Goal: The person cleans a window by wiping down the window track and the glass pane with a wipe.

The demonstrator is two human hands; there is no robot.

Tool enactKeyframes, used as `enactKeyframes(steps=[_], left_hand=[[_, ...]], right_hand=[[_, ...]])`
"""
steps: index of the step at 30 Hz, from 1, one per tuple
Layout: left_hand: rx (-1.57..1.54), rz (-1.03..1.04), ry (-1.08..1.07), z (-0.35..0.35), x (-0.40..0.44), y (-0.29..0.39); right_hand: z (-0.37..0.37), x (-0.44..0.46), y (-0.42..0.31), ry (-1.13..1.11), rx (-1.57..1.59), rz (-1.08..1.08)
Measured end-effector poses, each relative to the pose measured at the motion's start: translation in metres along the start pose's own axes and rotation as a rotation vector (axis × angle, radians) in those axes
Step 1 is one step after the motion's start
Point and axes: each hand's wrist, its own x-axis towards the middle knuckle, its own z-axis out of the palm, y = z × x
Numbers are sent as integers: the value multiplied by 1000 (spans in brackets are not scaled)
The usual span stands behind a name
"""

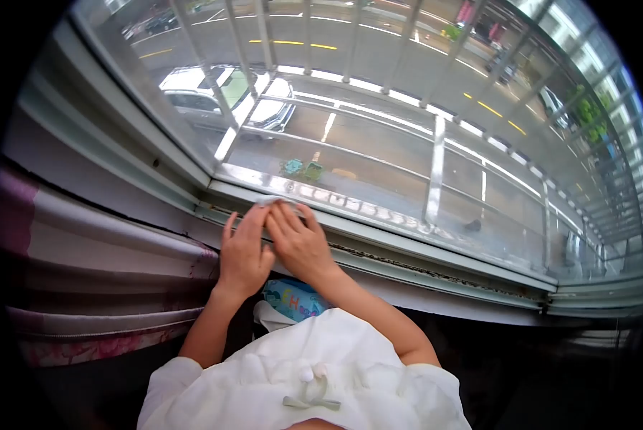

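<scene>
fingers (287, 218) touch white cloth (270, 201), beyond the blue packet (293, 299)

Both hands (273, 240) together, fingers extended

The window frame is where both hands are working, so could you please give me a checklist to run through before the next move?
1. White cloth under the fingertips: ok, it shows at the frame.
2. Left hand and right hand close together: ok, side by side.
3. Track free of grime: not ok, dark specks run along it to the right.
4. Curtain clear of the left wrist: cannot tell, its edge lies very near.
5. Blue packet closed: cannot tell, partly hidden.
</scene>
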Motion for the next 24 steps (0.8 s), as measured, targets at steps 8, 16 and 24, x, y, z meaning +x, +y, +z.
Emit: enactKeyframes(steps=[8, 16, 24], left_hand=[[-26, 109, 8, 11, 12, 25], [-216, 504, -282, 56, 35, 116], [-189, 844, -322, 124, 62, 206]], right_hand=[[-21, -29, 18, 72, 17, 84], [-98, -136, 66, 138, -190, 389], [-140, -216, 107, 300, -417, 631]])
